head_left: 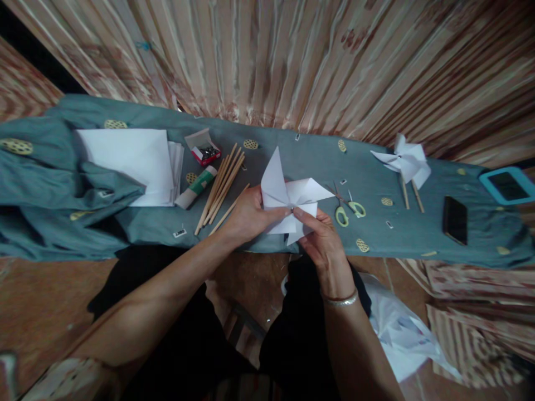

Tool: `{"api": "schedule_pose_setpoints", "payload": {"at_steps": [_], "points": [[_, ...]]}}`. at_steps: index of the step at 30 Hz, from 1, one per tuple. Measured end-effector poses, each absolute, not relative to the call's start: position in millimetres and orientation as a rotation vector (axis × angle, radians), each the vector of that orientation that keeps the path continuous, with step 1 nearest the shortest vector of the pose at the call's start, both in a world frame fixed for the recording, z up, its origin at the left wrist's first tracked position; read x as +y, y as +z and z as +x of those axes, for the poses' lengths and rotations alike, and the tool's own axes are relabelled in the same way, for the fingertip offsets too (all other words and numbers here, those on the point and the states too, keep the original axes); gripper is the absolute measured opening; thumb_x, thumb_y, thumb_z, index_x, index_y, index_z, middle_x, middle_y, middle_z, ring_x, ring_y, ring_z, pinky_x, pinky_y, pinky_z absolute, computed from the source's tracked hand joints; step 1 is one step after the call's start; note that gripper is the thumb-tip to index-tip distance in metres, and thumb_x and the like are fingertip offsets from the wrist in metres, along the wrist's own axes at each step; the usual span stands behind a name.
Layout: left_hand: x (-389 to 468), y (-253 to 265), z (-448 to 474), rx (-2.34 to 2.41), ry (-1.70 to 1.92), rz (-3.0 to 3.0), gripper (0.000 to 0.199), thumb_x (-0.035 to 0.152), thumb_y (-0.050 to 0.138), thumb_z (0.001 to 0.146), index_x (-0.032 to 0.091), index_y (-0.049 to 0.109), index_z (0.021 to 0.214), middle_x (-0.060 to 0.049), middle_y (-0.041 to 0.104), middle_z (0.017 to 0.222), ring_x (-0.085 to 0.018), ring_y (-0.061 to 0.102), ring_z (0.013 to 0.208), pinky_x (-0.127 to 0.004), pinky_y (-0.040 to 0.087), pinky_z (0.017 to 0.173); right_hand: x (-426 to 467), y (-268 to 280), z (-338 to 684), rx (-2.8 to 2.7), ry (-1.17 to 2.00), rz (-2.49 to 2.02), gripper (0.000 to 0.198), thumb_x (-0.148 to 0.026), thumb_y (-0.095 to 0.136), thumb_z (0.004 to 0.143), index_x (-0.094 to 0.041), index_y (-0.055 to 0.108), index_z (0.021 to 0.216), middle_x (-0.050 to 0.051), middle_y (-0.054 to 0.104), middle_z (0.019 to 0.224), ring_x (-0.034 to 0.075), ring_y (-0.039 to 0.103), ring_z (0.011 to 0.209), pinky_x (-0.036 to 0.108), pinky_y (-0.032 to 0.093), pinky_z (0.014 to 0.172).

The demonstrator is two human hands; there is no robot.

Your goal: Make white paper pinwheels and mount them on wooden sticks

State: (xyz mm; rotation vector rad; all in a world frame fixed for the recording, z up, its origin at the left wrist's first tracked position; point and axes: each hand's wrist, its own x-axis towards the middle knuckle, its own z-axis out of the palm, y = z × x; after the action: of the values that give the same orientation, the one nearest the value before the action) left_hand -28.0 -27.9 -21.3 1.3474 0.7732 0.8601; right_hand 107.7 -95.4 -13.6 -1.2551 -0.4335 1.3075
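Observation:
A white paper pinwheel [301, 192] is held between my two hands above the front edge of the cloth-covered table. My left hand [248, 214] grips it from the left, its thumb reaching to the centre. From the right, my right hand [321, 239] pinches it, thumb beside the small metal pin [292, 210] at the middle. The fingers behind the paper are hidden. Wooden sticks [221, 189] lie just left of my left hand. Green-handled scissors [349, 211] rest to the right of the pinwheel, partly behind one blade.
Farther left are a glue tube [196, 187], an open box of pins [204, 149] and a stack of white paper [129, 161]. Finished-looking pinwheels [407, 159] on sticks, a black phone [455, 220] and a blue-framed device [507, 185] lie right. A curtain [267, 61] hangs behind.

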Motion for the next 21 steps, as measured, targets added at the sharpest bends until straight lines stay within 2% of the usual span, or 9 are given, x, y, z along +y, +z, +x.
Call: {"api": "schedule_pose_setpoints", "payload": {"at_steps": [5, 14, 21], "points": [[-27.6, -22.0, -28.4, 0.860, 0.850, 1.415, 0.038, 0.026, 0.073, 0.068, 0.013, 0.071, 0.103, -0.005, 0.076, 0.090, -0.022, 0.071, 0.082, -0.031, 0.057, 0.075, -95.1, -14.3, 105.1, -0.493, 1.183, -1.265, 0.023, -0.030, 0.087, 0.052, -0.023, 0.075, 0.070, -0.002, 0.076, 0.068, 0.017, 0.068, 0.061, 0.034, 0.057, 0.069], [-27.4, -20.1, -29.2, 0.979, 0.842, 1.506, 0.018, 0.024, 0.072, 0.069, 0.012, 0.073, 0.082, -0.005, 0.075, 0.079, -0.023, 0.071, 0.077, -0.032, 0.057, 0.074, -96.0, -19.3, 102.4, -0.603, 1.019, -1.311, 0.021, -0.029, 0.087, 0.058, -0.023, 0.077, 0.075, -0.002, 0.076, 0.072, 0.015, 0.064, 0.060, 0.036, 0.054, 0.070], [-27.3, -19.7, -29.0, 0.994, 0.879, 1.541, 0.018, 0.023, 0.072, 0.069, 0.013, 0.073, 0.085, -0.004, 0.075, 0.080, -0.022, 0.071, 0.078, -0.031, 0.056, 0.076, -93.1, -19.2, 99.5, -0.600, 0.968, -1.317, 0.021, -0.030, 0.088, 0.055, -0.024, 0.077, 0.072, -0.004, 0.075, 0.070, 0.014, 0.063, 0.060, 0.035, 0.054, 0.070]]}}
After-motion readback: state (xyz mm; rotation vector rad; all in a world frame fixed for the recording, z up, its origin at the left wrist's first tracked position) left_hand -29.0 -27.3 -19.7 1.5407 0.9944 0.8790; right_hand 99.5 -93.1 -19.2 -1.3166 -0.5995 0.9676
